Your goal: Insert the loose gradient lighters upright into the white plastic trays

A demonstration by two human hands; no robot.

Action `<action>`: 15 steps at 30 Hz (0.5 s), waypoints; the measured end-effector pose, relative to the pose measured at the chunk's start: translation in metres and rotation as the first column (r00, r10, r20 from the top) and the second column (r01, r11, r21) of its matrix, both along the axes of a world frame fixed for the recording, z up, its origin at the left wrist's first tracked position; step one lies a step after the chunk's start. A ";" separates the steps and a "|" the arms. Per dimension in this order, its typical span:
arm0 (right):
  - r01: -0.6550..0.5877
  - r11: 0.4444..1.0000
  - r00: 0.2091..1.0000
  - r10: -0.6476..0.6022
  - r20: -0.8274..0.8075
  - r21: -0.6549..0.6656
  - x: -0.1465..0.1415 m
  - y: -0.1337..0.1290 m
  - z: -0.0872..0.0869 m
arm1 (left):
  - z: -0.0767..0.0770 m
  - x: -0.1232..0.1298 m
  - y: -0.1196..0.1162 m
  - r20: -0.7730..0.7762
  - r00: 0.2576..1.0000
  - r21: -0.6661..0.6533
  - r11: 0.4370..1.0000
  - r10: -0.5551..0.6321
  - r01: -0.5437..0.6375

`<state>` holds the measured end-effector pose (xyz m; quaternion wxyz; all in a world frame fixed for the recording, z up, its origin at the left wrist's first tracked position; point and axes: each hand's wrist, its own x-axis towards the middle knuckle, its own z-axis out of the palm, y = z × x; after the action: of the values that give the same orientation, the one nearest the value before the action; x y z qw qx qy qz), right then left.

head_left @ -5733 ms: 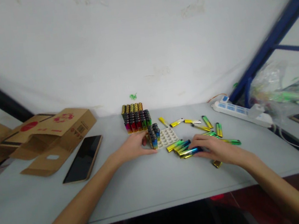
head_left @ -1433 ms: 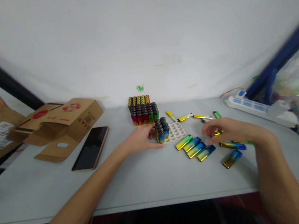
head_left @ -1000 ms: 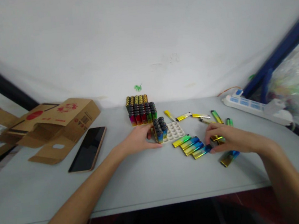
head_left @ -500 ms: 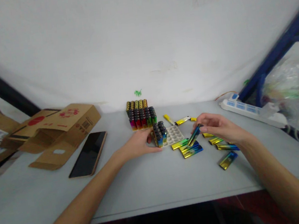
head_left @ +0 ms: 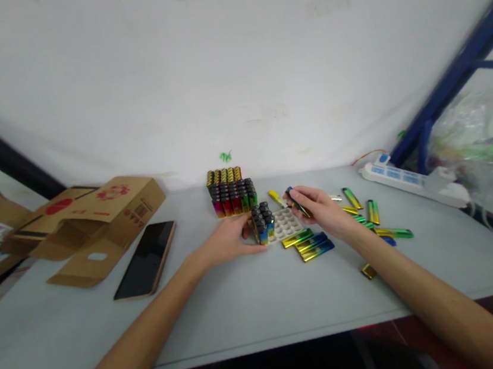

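A white tray (head_left: 288, 222) with rows of round pockets lies on the table. Several shiny blue-and-gold lighters (head_left: 263, 230) with black tops stand upright in its left end. My left hand (head_left: 227, 238) grips that end, with the thumb in front and the fingers partly hidden behind the lighters. Above the tray's right part, my right hand (head_left: 318, 205) pinches a single dark, shiny lighter (head_left: 298, 203), held tilted. Loose yellow, green and blue lighters (head_left: 314, 247) lie flat just in front of the tray, and others (head_left: 373, 212) are scattered right of my right hand.
Behind the tray stands a block of upright lighters (head_left: 233, 201) in several colours. On the left are a phone (head_left: 146, 259) and an opened cardboard box (head_left: 114, 204). A white power strip (head_left: 414, 180) runs along the right, with plastic bags (head_left: 464, 128) beyond it.
My right hand has moved left with the lighter, from above the loose lighters to over the tray, uncovering lighters on the right. My left hand stays at the tray.
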<state>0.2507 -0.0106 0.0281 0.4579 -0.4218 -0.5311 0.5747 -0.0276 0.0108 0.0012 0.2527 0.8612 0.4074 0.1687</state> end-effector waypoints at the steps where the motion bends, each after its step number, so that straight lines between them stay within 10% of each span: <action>1: 0.004 1.000 1.000 -0.004 -0.012 0.009 -0.002 -0.002 -0.002 | 0.000 0.000 0.000 0.000 1.000 -0.001 1.000 0.001 -0.001; 15: 0.259 0.926 0.935 -0.312 0.171 0.276 -0.010 -0.007 -0.022 | 0.000 -0.001 0.001 0.005 1.000 -0.039 0.999 0.018 -0.018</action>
<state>0.2408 -0.0180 0.0064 0.5272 -0.4929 -0.5771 0.3822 -0.0286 0.0123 0.0013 0.2688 0.8520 0.4178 0.1653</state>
